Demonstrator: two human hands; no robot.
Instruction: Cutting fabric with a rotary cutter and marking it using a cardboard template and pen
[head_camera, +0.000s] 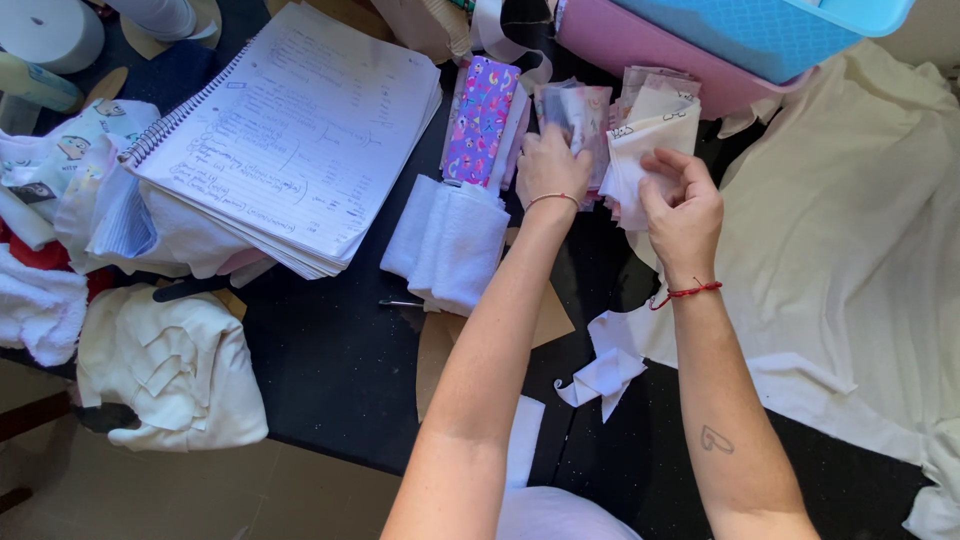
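Note:
My left hand (548, 163) is closed on a stack of patterned fabric pieces (580, 105) at the far middle of the dark table (330, 360). My right hand (682, 208) pinches a white fabric piece with small dark prints (645, 140) just to the right of that stack. Both hands work close together over a pile of cut fabric below a pink bin (620, 45). A purple patterned fabric bundle (482, 118) lies left of my left hand.
An open spiral notebook (290, 130) lies at the upper left on piled cloth. Folded white towelling (448, 240) lies near my left forearm. A large cream sheet (850, 230) covers the right side. A blue bin (770, 30) sits on the pink one. White fabric scraps (605, 365) lie below.

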